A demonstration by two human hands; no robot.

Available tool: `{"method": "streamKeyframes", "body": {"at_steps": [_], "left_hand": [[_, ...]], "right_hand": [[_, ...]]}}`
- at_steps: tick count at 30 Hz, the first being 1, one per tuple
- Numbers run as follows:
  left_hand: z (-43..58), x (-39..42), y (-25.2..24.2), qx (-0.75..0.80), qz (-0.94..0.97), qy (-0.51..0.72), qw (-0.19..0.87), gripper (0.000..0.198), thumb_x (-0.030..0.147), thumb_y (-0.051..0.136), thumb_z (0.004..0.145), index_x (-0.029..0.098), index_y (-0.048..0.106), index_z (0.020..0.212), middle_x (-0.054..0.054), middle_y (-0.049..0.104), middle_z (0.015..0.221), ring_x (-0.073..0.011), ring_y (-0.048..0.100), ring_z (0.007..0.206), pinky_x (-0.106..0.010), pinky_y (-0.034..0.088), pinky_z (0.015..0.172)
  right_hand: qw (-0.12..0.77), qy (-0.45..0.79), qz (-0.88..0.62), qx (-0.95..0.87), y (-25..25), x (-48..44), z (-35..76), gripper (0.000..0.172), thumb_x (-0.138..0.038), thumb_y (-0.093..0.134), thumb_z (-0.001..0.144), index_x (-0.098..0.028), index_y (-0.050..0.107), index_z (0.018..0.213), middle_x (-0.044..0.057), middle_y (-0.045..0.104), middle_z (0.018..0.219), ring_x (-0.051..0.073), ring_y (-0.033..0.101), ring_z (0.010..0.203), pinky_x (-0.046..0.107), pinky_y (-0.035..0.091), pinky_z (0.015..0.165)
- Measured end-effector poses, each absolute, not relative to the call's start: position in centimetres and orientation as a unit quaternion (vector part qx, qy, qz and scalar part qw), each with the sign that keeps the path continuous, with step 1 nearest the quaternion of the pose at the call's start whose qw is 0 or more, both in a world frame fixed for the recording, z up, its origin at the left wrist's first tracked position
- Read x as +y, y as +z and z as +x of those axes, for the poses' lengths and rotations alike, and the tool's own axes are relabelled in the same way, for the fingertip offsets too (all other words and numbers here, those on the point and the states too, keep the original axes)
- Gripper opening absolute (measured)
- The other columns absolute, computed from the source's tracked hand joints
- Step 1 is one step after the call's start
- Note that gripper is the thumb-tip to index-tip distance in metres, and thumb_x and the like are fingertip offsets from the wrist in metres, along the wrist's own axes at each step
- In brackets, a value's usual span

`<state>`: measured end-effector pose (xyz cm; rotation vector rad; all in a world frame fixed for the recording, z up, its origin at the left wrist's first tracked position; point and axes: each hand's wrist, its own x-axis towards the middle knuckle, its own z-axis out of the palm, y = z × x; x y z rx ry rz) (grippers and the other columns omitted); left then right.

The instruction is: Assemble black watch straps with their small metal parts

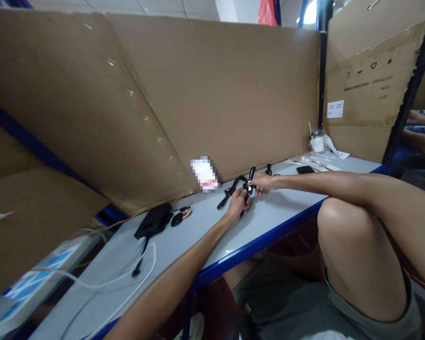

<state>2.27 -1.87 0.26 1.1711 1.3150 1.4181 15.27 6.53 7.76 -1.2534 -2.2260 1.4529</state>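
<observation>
My left hand (239,204) is closed around a small black wristwatch (252,174), whose strap sticks up above my fingers and also shows below them. The fingers of my right hand (264,183) pinch the same watch from the right side; the exact spot they grip is too small to make out. Just left of the watch, a second black strapped piece (223,201) lies on the grey table (269,208), partly behind my left hand. Another small black strapped item (268,170) stands behind my right hand.
A lit phone (205,174) leans on the cardboard wall (212,94). On the left are a black box (153,220), a black oval piece (177,219) and a white cable (153,257). A dark phone-like slab (305,169) and plastic-wrapped cup (317,141) sit right. Another person's arm (423,139) shows far right.
</observation>
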Motion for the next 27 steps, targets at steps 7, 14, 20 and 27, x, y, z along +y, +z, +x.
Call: {"method": "streamKeyframes", "body": {"at_steps": [7, 14, 20, 27], "left_hand": [[2.3, -1.9, 0.3, 0.514, 0.471, 0.572, 0.433, 0.038, 0.052, 0.066, 0.093, 0.024, 0.04, 0.09, 0.011, 0.044, 0.056, -0.0058, 0.031, 0.036, -0.018, 0.02, 0.037], [2.3, -1.8, 0.1, 0.524, 0.503, 0.56, 0.399, 0.044, 0.055, 0.072, 0.088, 0.025, 0.041, 0.092, 0.013, 0.041, 0.054, -0.0057, 0.032, 0.034, -0.017, 0.02, 0.036], [2.4, -2.0, 0.3, 0.519, 0.509, 0.555, 0.405, 0.038, 0.052, 0.067, 0.09, 0.025, 0.04, 0.092, 0.012, 0.042, 0.054, -0.0063, 0.031, 0.034, -0.018, 0.021, 0.036], [2.4, -2.1, 0.4, 0.513, 0.511, 0.551, 0.414, 0.037, 0.053, 0.065, 0.092, 0.025, 0.041, 0.094, 0.012, 0.041, 0.055, -0.0059, 0.031, 0.034, -0.017, 0.019, 0.036]], "right_hand": [[0.117, 0.521, -0.391, -0.749, 7.9, 6.1, 15.7, 0.032, -0.022, 0.048, 0.11, -0.014, 0.056, 0.08, 0.0, 0.062, 0.061, 0.008, 0.051, 0.048, 0.02, 0.042, 0.052], [0.101, 0.535, -0.364, -0.756, 7.9, 6.3, 16.1, 0.034, -0.023, 0.048, 0.11, -0.012, 0.061, 0.08, 0.003, 0.066, 0.062, 0.011, 0.059, 0.054, 0.022, 0.046, 0.056], [0.103, 0.534, -0.349, -0.763, 7.9, 6.7, 16.5, 0.03, -0.022, 0.055, 0.106, -0.012, 0.063, 0.079, 0.004, 0.07, 0.067, 0.011, 0.062, 0.056, 0.022, 0.048, 0.057], [0.098, 0.525, -0.347, -0.771, 7.9, 6.6, 16.7, 0.035, -0.024, 0.053, 0.107, -0.011, 0.064, 0.077, 0.005, 0.07, 0.067, 0.011, 0.061, 0.056, 0.023, 0.05, 0.06]]}}
